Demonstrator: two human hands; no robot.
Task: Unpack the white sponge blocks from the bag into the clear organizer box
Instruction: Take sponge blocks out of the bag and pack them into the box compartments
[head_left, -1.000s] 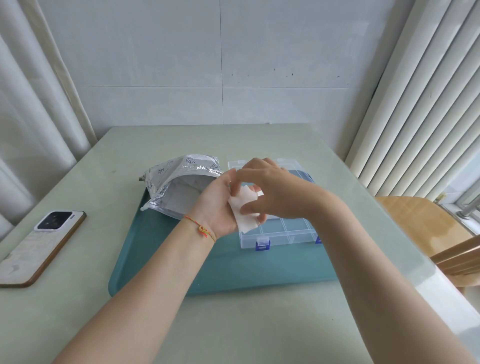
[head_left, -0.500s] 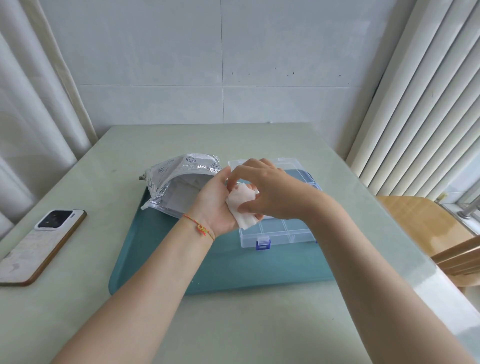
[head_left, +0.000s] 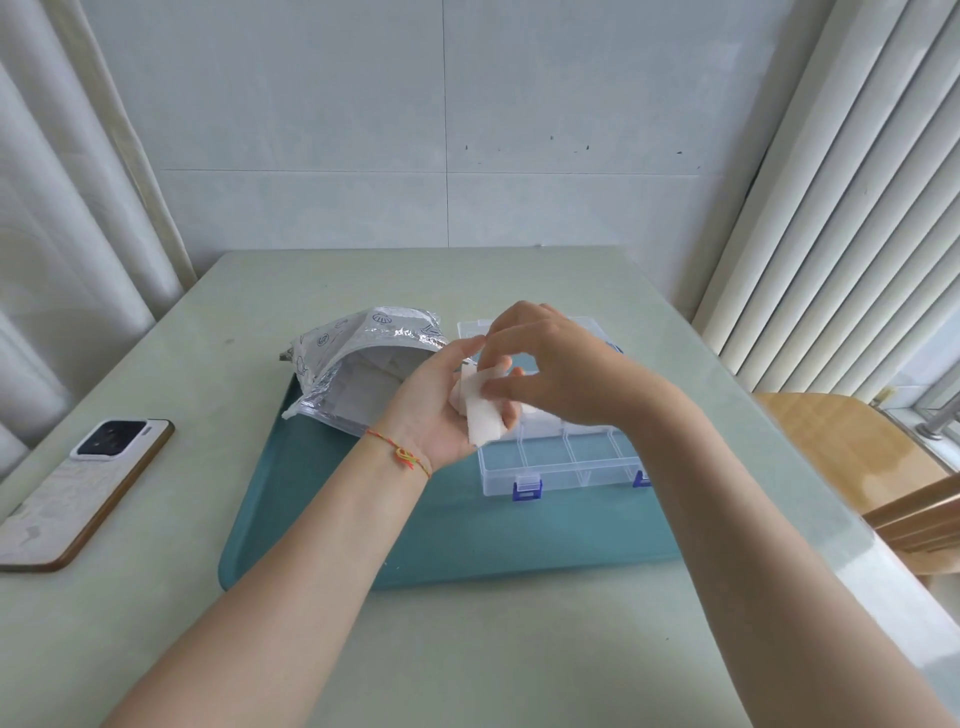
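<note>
Head view. Hands meet above the near-left corner of the box (head_left: 561, 457), both on white sponge.

Left hand (head_left: 441, 405): palm up, fingers curled under a sponge block (head_left: 485, 415), cradling it. Thin red-yellow string bracelet (head_left: 402, 456) on that wrist.

Right hand (head_left: 550, 369): comes in from the right, thumb and fingertips pinching the upper end of the same block, or one stacked against it; cannot tell how many pieces sit in the bundle. Grip narrow, fingers bent.

Block tilted, long side running down and to the right, its lower end hanging over the box's left edge without touching it.

Box: clear, divided into compartments, lid laid back behind, two blue latches on the near wall. Near row of compartments looks bare; far rows hidden by the right hand.

Bag (head_left: 358, 364): silvery and crinkled, lying on its side just left of the box, mouth open toward the hands, more white blocks visible inside.

Bag and box both sit on a teal tray (head_left: 415, 540), bag's left edge overhanging it. Tray rests on a pale green table (head_left: 467, 649).

Phone (head_left: 88, 488) lies camera side up on the table, well left of the tray. Wooden chair (head_left: 852, 447) at the table's right side.
</note>
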